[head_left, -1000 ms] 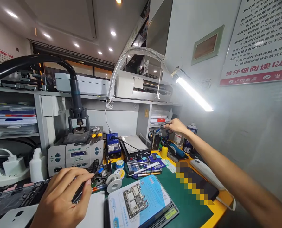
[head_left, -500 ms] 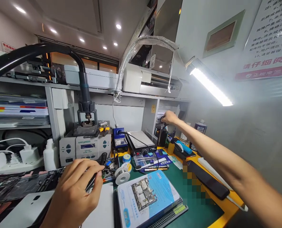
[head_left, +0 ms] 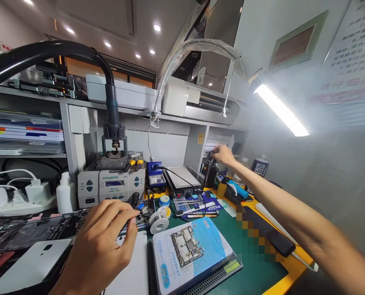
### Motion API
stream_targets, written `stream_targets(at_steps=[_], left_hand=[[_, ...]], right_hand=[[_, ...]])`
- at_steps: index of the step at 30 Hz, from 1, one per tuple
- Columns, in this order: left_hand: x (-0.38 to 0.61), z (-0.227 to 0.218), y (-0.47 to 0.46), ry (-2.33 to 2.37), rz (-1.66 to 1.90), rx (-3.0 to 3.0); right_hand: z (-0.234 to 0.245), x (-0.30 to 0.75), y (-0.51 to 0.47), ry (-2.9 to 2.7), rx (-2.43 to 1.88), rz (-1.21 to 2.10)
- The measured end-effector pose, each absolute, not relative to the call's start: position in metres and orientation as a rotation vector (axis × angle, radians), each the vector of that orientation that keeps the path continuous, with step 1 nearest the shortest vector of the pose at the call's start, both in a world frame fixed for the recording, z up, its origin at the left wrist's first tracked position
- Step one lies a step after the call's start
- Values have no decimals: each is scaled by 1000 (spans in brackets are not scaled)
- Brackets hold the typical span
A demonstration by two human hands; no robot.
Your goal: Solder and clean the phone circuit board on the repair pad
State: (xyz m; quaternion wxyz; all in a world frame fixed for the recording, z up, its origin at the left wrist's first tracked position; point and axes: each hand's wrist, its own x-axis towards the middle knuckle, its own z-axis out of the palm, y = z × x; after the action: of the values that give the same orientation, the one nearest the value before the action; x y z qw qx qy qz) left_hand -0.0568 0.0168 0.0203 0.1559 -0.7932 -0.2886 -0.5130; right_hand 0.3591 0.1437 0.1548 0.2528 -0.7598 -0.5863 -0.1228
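Observation:
My left hand [head_left: 104,241] is in the lower left foreground, fingers curled and the thumb tip close to the index fingertip; whatever may be between them is hidden. Just beyond it are a ribbed black handle [head_left: 135,199] and a spool of solder wire [head_left: 159,223]. At the end of my outstretched right arm, my right hand [head_left: 224,155] is closed around a dark item [head_left: 212,154] whose kind I cannot make out. That hand is above a black holder [head_left: 211,175] by the back shelf. A blue and white box with a circuit board picture [head_left: 195,254] lies on the green mat.
A rework station [head_left: 111,186] stands at the back left beside a white bottle [head_left: 66,192]. A hot plate [head_left: 184,182] is at the back centre. A dark phone [head_left: 282,243] lies on the right. A lit lamp [head_left: 282,110] hangs over the right side.
My left hand has shifted slightly right and its fingers have drawn a little nearer the spool. My right hand stays at the dark item. The view has tilted slightly.

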Motion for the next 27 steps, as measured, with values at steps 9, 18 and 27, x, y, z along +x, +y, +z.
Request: stream_targets(at_steps=[9, 18, 27], left_hand=[[-55, 22, 15, -806, -1469, -2287], [-55, 26, 10, -800, -1511, -2280], [-54, 31, 6, -792, -1588, -2272]], right_hand=[[147, 369, 141, -1897, -2029, -367], [136, 358, 140, -1858, -2146, -443], [134, 329, 135, -1622, -2483, -313]])
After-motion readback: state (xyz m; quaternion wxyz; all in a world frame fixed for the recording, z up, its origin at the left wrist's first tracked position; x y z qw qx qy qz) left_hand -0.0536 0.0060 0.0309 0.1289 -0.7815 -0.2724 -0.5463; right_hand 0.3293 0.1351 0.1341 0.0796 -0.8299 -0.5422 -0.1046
